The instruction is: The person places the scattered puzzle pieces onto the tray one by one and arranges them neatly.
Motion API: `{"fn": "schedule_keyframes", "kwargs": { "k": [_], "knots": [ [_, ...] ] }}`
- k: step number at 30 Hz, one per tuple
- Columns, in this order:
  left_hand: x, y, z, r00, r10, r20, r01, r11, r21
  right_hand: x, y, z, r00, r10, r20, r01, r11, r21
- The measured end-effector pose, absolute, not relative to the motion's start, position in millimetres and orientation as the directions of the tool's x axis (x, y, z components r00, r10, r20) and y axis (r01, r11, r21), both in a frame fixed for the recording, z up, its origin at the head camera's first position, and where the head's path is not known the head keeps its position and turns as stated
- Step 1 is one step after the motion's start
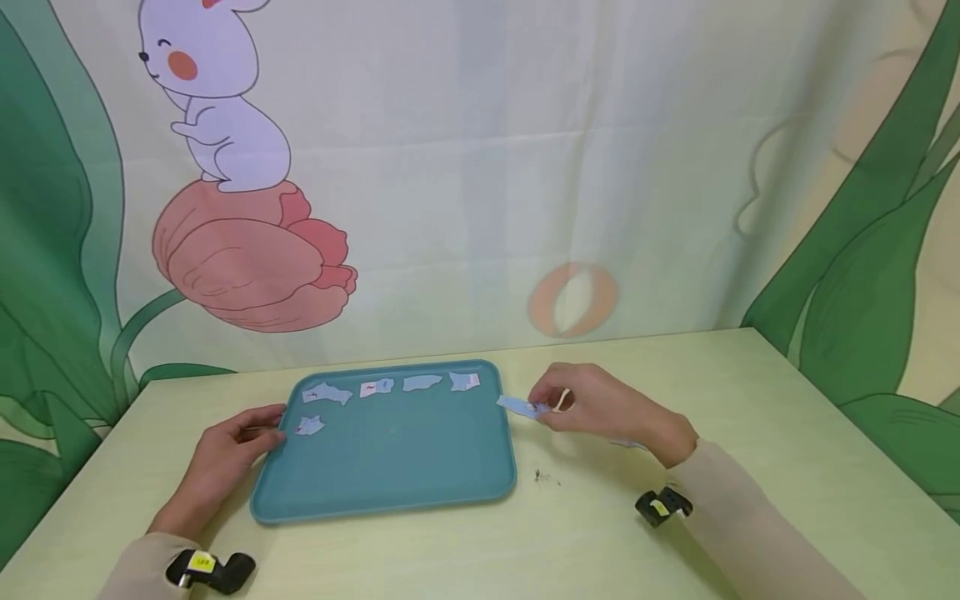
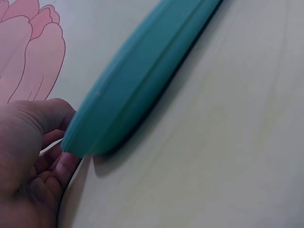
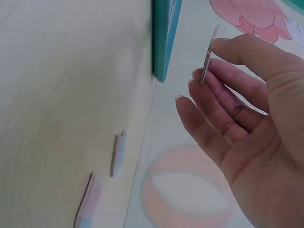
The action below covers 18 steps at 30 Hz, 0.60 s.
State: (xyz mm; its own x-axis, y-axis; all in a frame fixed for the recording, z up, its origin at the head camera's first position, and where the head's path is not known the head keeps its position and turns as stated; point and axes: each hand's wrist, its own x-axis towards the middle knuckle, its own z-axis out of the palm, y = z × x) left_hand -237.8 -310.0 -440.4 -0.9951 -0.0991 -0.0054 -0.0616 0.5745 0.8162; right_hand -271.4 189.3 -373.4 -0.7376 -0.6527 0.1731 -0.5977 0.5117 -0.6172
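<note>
In the head view my right hand (image 1: 600, 402) pinches a light-blue printed cardboard piece (image 1: 519, 407) between thumb and fingertips, just off the tray's right rim. The right wrist view shows that piece (image 3: 207, 59) edge-on, thin and stiff, raised above the table. My left hand (image 1: 228, 457) holds the left rim of a teal tray (image 1: 390, 458), thumb and fingers at its edge. Irregular light-blue pieces lie on the tray: several in a row along the far side, such as one piece (image 1: 422, 382), and another piece (image 1: 310, 426) below the row's left end.
Two more pieces lie on the table in the right wrist view, one piece (image 3: 118, 154) farther and one piece (image 3: 88, 204) nearer. Small dark marks (image 1: 546, 477) show right of the tray. A printed curtain (image 1: 420, 183) hangs behind the pale table (image 1: 570, 542).
</note>
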Motion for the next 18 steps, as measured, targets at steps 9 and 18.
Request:
{"fn": "schedule_keyframes", "kwargs": {
  "k": [9,18],
  "knots": [
    [-238,-309,-441,-0.995,-0.102,-0.006,-0.063,0.567,0.821,-275,164,-365,-0.684,-0.680,0.266,-0.676,0.453,-0.581],
    [-239,-311,-441,-0.994,-0.104,-0.020,-0.078,0.587,0.806,-285,135,-360,-0.659,-0.688,0.303,-0.695,0.404,-0.595]
  ]
}}
